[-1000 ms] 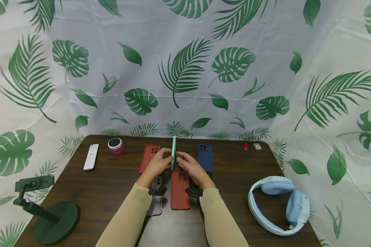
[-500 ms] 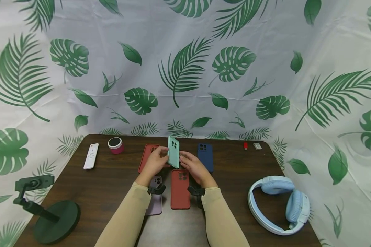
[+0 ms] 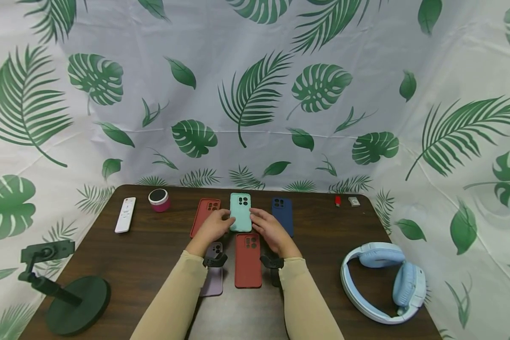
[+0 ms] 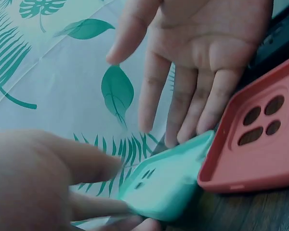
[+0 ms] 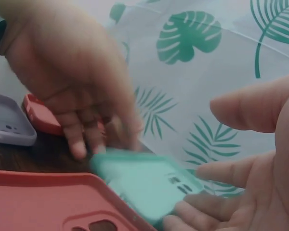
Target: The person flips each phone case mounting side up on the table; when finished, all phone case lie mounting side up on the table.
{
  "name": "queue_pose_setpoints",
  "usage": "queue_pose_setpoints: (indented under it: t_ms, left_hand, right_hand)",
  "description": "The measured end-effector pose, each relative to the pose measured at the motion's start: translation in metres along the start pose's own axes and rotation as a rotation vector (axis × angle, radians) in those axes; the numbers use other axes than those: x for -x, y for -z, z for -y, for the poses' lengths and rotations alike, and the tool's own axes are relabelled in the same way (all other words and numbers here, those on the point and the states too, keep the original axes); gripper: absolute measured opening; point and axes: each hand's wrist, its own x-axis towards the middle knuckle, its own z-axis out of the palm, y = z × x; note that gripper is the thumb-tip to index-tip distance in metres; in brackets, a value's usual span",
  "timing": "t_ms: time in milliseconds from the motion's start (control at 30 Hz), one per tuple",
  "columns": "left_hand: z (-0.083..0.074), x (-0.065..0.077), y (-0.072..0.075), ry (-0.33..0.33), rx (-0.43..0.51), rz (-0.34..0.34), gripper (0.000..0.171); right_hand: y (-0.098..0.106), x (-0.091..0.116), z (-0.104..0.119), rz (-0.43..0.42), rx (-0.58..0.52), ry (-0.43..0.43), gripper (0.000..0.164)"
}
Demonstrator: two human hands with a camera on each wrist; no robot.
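A mint-green phone case [image 3: 240, 212], blurred in both wrist views, lies between the hands at the table's back middle. My left hand [image 3: 214, 225] is at its left edge, fingers extended and thumb apart in the left wrist view. On the other side, my right hand [image 3: 272, 231] has fairly straight fingers that touch the right edge. Whether the case rests fully on the table cannot be told. A red phone case [image 3: 248, 262] lies just in front of it. Another red case [image 3: 205, 215] is to the left, partly behind the left hand, and a blue case [image 3: 282, 212] to the right.
A lilac phone case [image 3: 213, 283] lies partly under the left forearm. Light-blue headphones [image 3: 386, 283] are at the right, a dark stand [image 3: 77, 304] at the left. A white remote [image 3: 125, 215], a pink jar-like item [image 3: 159, 200] and a red USB-stick-like piece [image 3: 337, 200] lie farther back.
The mint-green case has turned from edge-on and upright to facing up, and has come down between the hands. The right hand has shifted slightly to the right.
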Motion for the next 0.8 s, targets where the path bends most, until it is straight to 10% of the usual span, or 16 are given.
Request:
queue_pose_setpoints:
  t_ms: [800]
  left_hand:
    - [-0.016, 0.006, -0.009, -0.074, -0.035, -0.016, 0.041]
  right_hand:
    - [0.017, 0.004, 0.005, -0.040, 0.066, 0.033, 0.054]
